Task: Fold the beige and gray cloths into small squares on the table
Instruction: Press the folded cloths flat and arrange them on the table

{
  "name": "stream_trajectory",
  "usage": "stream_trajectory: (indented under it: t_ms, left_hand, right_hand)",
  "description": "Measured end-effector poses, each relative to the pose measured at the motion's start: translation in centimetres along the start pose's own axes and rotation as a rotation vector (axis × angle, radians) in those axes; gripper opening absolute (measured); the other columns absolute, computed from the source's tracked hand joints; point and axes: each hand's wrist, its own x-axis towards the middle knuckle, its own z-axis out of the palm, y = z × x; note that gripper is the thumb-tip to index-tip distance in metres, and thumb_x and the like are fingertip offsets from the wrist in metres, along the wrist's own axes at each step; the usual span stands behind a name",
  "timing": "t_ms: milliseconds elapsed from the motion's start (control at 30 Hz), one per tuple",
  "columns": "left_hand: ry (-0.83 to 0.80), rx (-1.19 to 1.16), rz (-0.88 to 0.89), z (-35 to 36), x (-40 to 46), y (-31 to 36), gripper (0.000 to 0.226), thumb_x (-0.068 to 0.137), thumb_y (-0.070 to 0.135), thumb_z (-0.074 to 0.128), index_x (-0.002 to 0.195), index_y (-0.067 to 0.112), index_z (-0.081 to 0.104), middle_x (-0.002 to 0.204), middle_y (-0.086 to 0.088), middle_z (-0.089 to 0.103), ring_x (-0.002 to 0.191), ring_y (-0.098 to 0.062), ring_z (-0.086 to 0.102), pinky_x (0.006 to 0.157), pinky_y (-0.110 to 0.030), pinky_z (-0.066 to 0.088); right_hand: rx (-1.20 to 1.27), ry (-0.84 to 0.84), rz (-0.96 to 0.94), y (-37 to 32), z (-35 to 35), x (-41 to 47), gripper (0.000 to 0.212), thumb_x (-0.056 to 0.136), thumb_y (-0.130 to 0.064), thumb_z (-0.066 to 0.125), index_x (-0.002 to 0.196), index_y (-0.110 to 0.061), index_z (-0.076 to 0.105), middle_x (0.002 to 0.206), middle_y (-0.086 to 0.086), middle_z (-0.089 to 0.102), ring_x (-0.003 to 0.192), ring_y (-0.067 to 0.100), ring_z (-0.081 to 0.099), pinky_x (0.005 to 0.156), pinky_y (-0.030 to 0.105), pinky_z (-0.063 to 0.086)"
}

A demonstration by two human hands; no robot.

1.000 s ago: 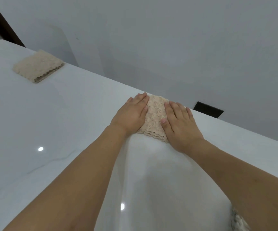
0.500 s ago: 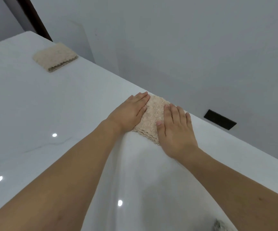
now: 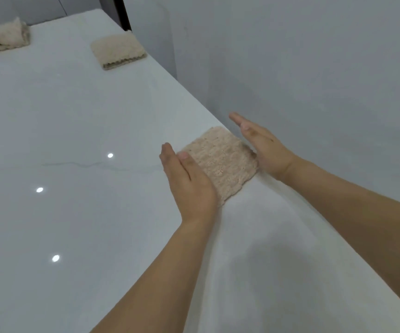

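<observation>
A beige knitted cloth, folded into a small square, lies flat on the white table close to its right edge. My left hand stands on its edge along the cloth's left side, fingers straight, touching it. My right hand stands the same way along the cloth's right side, fingers straight. The top of the cloth is uncovered between the two palms.
A second folded beige square lies at the far end of the table near the right edge. A loosely bunched beige cloth sits at the far left. A grey wall runs along the table's right edge.
Both hands have lifted off the top of the cloth and turned on edge against its two sides. The view has swung left, bringing the bunched cloth at the far end into sight.
</observation>
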Motion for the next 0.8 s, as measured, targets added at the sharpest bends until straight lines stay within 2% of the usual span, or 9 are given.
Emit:
stream_trajectory:
  t_ms: [67,167,267,367,433,500,567,800]
  left_hand:
    - [0.038,-0.034,-0.03,1.2,0.1,0.3,0.051,0.107,0.034,0.023,0.156,0.022,0.017,0.163,0.011,0.015,0.149,-0.002,0.01,0.123,-0.029,0.01]
    - [0.084,-0.017,-0.026,2.4,0.3,0.1,0.051,0.107,0.033,0.022,0.156,0.021,0.017,0.163,0.009,0.016,0.15,-0.005,0.01,0.123,-0.031,0.011]
    - [0.096,0.053,0.017,2.9,0.3,-0.4,0.05,0.108,0.03,0.022,0.156,0.018,0.017,0.164,0.008,0.016,0.15,-0.005,0.009,0.122,-0.024,0.008]
    - [0.041,0.286,0.096,2.7,1.1,-1.5,0.051,0.107,0.026,0.02,0.155,0.01,0.018,0.164,-0.001,0.016,0.151,-0.013,0.006,0.119,-0.021,0.004]
    - [-0.008,0.617,0.198,2.4,1.4,-2.6,0.054,0.104,0.026,0.019,0.154,0.005,0.022,0.163,-0.008,0.02,0.152,-0.024,0.008,0.123,-0.033,0.006]
    - [-0.027,0.836,0.261,2.1,1.5,-3.5,0.056,0.103,0.028,0.02,0.154,0.003,0.023,0.162,-0.011,0.021,0.151,-0.028,0.01,0.123,-0.042,0.008]
    - [-0.029,0.936,0.285,2.0,1.5,-3.8,0.06,0.101,0.031,0.016,0.154,0.003,0.021,0.162,-0.011,0.021,0.151,-0.029,0.01,0.123,-0.043,0.008]
    - [0.034,1.019,0.294,2.7,1.7,-3.9,0.056,0.103,0.028,0.022,0.153,0.002,0.021,0.161,-0.012,0.022,0.151,-0.03,0.011,0.123,-0.044,0.008]
  right_hand:
    - [-0.029,-0.073,-0.022,1.2,0.3,1.1,0.052,0.102,-0.038,0.033,0.148,-0.015,0.035,0.155,-0.007,0.032,0.138,-0.004,0.028,0.109,0.005,0.022]
    - [-0.037,-0.113,-0.058,2.7,0.4,1.9,0.054,0.099,-0.041,0.033,0.148,-0.019,0.036,0.155,-0.01,0.031,0.141,-0.003,0.025,0.112,0.009,0.019]
    - [-0.054,-0.105,-0.106,3.6,0.6,2.0,0.052,0.099,-0.041,0.033,0.147,-0.021,0.036,0.155,-0.014,0.03,0.141,-0.006,0.022,0.119,0.023,0.013]
    - [-0.305,-0.108,-0.175,3.8,0.9,1.7,0.05,0.103,-0.037,0.028,0.15,-0.019,0.029,0.158,-0.01,0.023,0.144,-0.003,0.016,0.12,0.024,0.007]
    - [-0.603,-0.097,-0.245,3.8,1.1,1.7,0.052,0.104,-0.034,0.024,0.152,-0.013,0.022,0.16,-0.001,0.017,0.146,0.006,0.012,0.12,0.025,0.005]
    - [-0.85,-0.083,-0.311,3.8,1.3,1.7,0.058,0.101,-0.036,0.019,0.152,-0.009,0.019,0.161,0.006,0.013,0.148,0.015,0.012,0.121,0.034,0.007]
    - [-0.975,-0.065,-0.313,3.9,1.5,1.8,0.063,0.098,-0.039,0.015,0.153,-0.009,0.017,0.161,0.006,0.012,0.148,0.018,0.012,0.121,0.039,0.007]
    - [-1.077,-0.072,-0.283,3.7,1.7,2.4,0.065,0.096,-0.041,0.009,0.154,-0.011,0.013,0.162,0.005,0.008,0.149,0.018,0.008,0.121,0.038,0.003]
